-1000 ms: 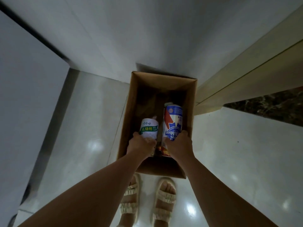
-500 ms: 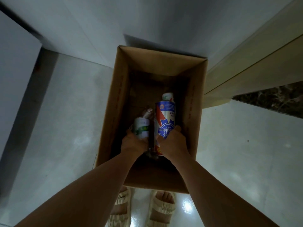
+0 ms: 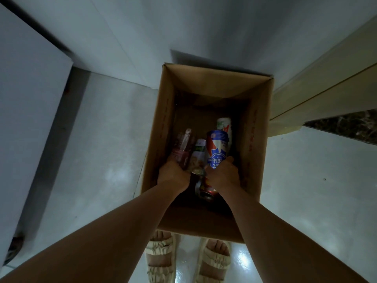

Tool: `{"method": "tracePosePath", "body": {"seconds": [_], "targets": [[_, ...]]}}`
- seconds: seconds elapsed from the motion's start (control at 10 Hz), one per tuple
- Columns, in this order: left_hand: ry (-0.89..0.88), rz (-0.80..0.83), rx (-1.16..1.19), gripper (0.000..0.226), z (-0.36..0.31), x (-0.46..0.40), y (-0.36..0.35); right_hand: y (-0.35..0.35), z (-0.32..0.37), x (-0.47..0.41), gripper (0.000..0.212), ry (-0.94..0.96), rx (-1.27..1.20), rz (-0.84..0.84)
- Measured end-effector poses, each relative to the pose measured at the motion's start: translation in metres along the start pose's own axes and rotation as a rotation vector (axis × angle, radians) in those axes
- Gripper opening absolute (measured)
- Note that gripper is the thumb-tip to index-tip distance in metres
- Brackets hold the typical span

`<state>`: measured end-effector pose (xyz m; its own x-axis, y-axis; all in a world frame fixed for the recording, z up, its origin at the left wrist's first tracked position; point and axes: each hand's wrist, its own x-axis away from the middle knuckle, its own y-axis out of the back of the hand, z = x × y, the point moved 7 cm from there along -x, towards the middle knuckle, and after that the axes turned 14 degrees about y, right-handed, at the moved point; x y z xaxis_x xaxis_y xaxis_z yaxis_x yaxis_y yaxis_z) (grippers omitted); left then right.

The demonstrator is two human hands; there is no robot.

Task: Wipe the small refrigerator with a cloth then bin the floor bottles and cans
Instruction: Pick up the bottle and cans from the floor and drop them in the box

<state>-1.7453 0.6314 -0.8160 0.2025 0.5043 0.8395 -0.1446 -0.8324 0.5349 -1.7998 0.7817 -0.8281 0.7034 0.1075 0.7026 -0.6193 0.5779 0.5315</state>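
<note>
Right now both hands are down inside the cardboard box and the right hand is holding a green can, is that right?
Not quite. The head view shows the right hand holding a blue can, not a green one. Both hands, the left hand too, are down inside the cardboard box.

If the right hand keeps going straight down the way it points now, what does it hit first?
The right hand, gripping the blue can, points down into the cardboard box. The can's far end likely meets the box floor first; depth is hard to judge.
</note>
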Motion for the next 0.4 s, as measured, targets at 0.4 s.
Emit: {"method": "tracePosePath", "body": {"seconds": [0.4], "targets": [[-0.033, 0.026, 0.035, 0.046, -0.004, 0.035, 0.016, 0.009, 0.005, 0.037, 0.081, 0.008, 0.025, 0.065]]}}
